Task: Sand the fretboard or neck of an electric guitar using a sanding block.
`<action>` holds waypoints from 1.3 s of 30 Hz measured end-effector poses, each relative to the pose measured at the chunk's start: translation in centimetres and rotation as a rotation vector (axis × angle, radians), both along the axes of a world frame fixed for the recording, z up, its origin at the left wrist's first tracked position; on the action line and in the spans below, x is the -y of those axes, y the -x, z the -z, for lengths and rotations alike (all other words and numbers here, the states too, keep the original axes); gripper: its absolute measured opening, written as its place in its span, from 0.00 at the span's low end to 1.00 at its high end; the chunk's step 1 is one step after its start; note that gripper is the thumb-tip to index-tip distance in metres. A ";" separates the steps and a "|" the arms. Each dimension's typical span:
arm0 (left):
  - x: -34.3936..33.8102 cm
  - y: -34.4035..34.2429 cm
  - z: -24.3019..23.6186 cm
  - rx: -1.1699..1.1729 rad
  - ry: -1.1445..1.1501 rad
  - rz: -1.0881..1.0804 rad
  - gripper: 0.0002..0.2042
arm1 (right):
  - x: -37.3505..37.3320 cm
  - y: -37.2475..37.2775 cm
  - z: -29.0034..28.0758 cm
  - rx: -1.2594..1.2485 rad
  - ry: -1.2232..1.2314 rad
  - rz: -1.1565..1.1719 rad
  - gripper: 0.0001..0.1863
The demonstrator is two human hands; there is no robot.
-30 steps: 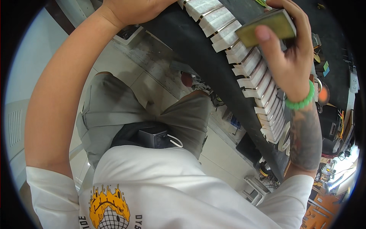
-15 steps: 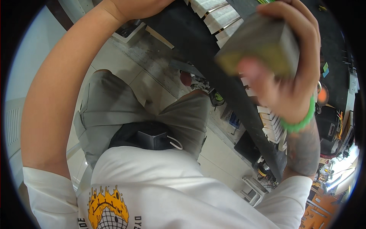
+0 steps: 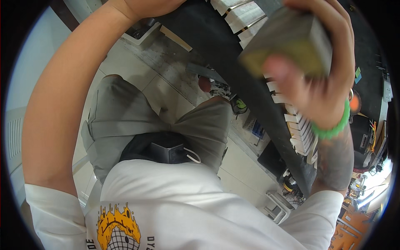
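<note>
My right hand (image 3: 310, 83) is wrapped round a grey rectangular block (image 3: 287, 39) with a dull yellow face, its thumb pressed on that face. Block and hand are smeared by motion. Beneath and beside them runs a long row of white tape strips (image 3: 246, 18) with thin metal bars between, which looks like a guitar neck with its frets masked. More strips (image 3: 298, 129) show near my right wrist. The block hides the middle of the row. My left hand (image 3: 156, 6) is at the top edge by the row's far left end, its fingers out of the picture.
A black bench edge (image 3: 233, 62) slants from top left to lower right. An orange round thing (image 3: 355, 103) and a black box (image 3: 361, 139) stand at right. Below the bench are a white stool (image 3: 278, 206) and several loose items on the tiled floor (image 3: 166, 93).
My right hand has moved slightly right with the block still in it. The bench and tape strips also sit slightly further right in the picture. My left hand has barely shifted.
</note>
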State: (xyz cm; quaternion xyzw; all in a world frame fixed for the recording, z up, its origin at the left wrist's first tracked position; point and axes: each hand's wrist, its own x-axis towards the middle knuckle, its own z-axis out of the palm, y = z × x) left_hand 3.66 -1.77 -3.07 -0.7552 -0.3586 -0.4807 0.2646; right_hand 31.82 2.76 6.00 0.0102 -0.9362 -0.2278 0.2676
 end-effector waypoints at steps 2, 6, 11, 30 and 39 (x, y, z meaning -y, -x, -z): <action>-0.3 -0.4 -0.2 -0.028 0.012 -0.049 0.14 | -0.3 -0.5 0.3 -0.113 0.281 0.044 0.38; -0.2 -0.4 -0.1 -0.009 0.020 -0.049 0.14 | 4.4 0.5 -2.4 0.112 0.200 0.145 0.43; -0.7 -0.8 -0.4 -0.026 0.005 -0.026 0.13 | 1.2 -0.2 0.5 -0.105 0.088 -0.024 0.46; -0.2 0.1 0.1 -0.029 -0.039 0.007 0.14 | 0.6 -0.1 0.6 -0.023 0.375 -0.027 0.37; -0.1 0.2 0.6 -0.016 -0.043 0.012 0.14 | 5.7 1.3 -1.1 0.028 0.322 0.162 0.39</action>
